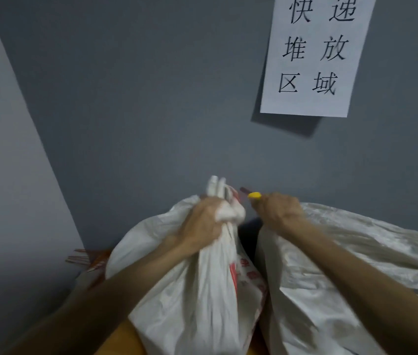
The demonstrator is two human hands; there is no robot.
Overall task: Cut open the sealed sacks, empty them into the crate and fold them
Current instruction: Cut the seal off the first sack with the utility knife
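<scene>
Sacks (190, 290) white woven plastic, slight sheen, crinkled. Cutter handle (254, 195) glossy yellow plastic. Wall (138, 98) matt grey. Sign (313, 60) paper.

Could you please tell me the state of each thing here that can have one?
left sack: upright, neck bunched, unopened.
right sack: slumped beside it, mouth out of view.
left hand: grips the left sack's neck.
right hand: holds the cutter.
cutter: yellow end out, pointing toward the neck.
sign: flat on the wall.
</scene>
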